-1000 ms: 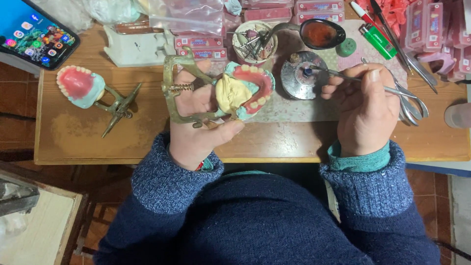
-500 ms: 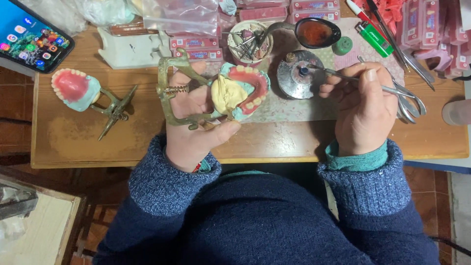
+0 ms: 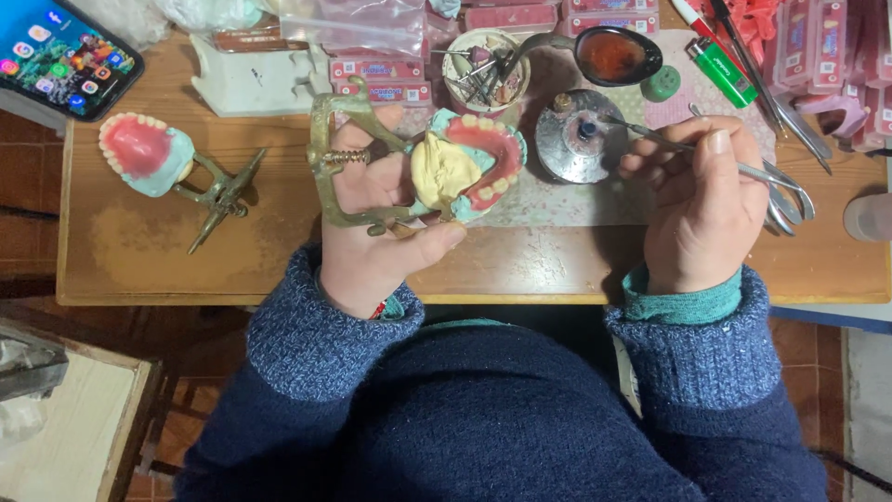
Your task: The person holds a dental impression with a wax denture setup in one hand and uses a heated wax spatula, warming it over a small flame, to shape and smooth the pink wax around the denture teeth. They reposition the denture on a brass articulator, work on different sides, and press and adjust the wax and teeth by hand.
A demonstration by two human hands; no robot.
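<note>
My left hand grips a brass articulator frame that carries a denture model with pink wax gums, white teeth and a yellowish centre. It is held above the wooden table. My right hand holds a thin metal wax tool like a pen. The tool's tip rests over the small round metal burner just right of the model.
A second denture half on a brass arm lies at the left. A phone sits at the far left corner. A bowl of burs, a spoon of dark wax, a green lighter, pliers and tooth cards crowd the back.
My left hand has drifted slightly left with the articulator and model. My right hand keeps the tool tip at the burner.
</note>
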